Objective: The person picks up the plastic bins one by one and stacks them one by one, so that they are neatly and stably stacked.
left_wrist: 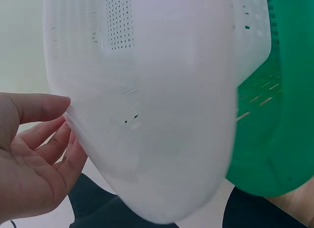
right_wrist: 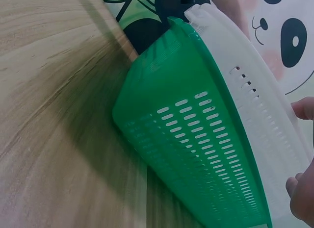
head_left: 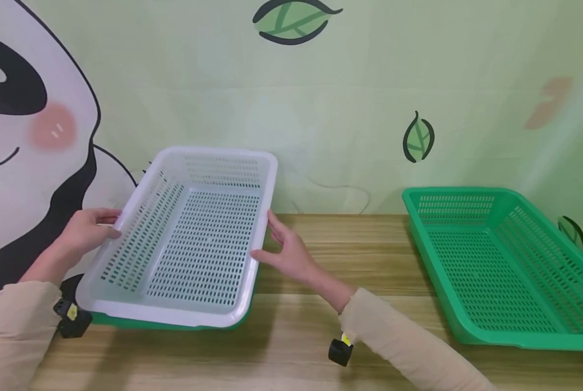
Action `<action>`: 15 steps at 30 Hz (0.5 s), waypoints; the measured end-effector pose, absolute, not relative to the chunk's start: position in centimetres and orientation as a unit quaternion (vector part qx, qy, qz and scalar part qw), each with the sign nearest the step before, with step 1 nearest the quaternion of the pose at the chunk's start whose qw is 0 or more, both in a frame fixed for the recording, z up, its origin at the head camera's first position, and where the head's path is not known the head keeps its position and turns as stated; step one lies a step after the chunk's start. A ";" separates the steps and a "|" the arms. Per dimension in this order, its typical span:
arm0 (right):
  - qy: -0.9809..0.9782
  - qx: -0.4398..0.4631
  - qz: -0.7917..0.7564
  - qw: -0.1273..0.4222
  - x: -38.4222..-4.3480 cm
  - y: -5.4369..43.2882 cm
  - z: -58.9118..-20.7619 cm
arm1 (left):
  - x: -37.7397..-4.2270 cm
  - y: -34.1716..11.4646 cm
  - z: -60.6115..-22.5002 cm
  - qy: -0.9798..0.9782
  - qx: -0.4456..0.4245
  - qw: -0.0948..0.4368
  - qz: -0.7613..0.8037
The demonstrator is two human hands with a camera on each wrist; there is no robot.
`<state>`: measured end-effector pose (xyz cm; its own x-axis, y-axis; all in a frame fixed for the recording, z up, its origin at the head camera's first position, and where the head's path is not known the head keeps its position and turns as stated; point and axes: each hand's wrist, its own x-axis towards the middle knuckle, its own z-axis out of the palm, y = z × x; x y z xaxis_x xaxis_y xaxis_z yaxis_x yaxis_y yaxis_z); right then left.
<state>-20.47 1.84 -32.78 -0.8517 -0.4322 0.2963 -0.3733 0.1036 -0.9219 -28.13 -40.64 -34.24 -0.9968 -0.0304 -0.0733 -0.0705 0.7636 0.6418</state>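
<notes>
While fingers of the left hand (head_left: 86,232) and right hand (head_left: 287,251) pinch a white basket (head_left: 205,247) by its rim, 1 lower green basket (right_wrist: 164,83) sits beneath; another green basket (head_left: 491,277) stands right.

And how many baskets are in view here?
3: a white basket at left, a green one directly beneath it, and another green basket at right. Any nested between the first two could be hidden.
</notes>
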 end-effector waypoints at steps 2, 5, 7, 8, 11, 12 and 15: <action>0.744 -0.267 -0.612 0.023 -20.4 1.7 -33.0 | -28.0 -40.3 -34.2 0.940 -0.037 0.025 0.337; 0.739 -0.267 -0.618 0.022 -20.4 1.4 -33.3 | -27.1 -39.4 -33.6 0.939 -0.038 0.033 0.341; 0.735 -0.266 -0.623 0.024 -20.3 1.2 -33.5 | -26.3 -38.5 -33.1 0.941 -0.046 0.034 0.333; 0.732 -0.266 -0.626 0.025 -20.3 1.1 -33.6 | -25.7 -37.9 -32.6 0.939 -0.041 0.041 0.339; 0.729 -0.262 -0.632 0.031 -20.3 0.9 -33.8 | -24.5 -36.7 -31.7 0.940 -0.047 0.041 0.336; 0.728 -0.259 -0.634 0.033 -20.3 0.9 -33.9 | -24.2 -36.4 -31.5 0.940 -0.050 0.042 0.335; 0.727 -0.251 -0.638 0.040 -20.4 0.8 -34.0 | -23.4 -35.4 -30.9 0.940 -0.052 0.042 0.335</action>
<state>-20.37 0.81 -34.03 -0.8712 -0.4157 0.2610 -0.3132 0.0613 -0.9477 -23.36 -35.43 -30.88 -0.9912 -0.0698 -0.1128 -0.1253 0.7708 0.6247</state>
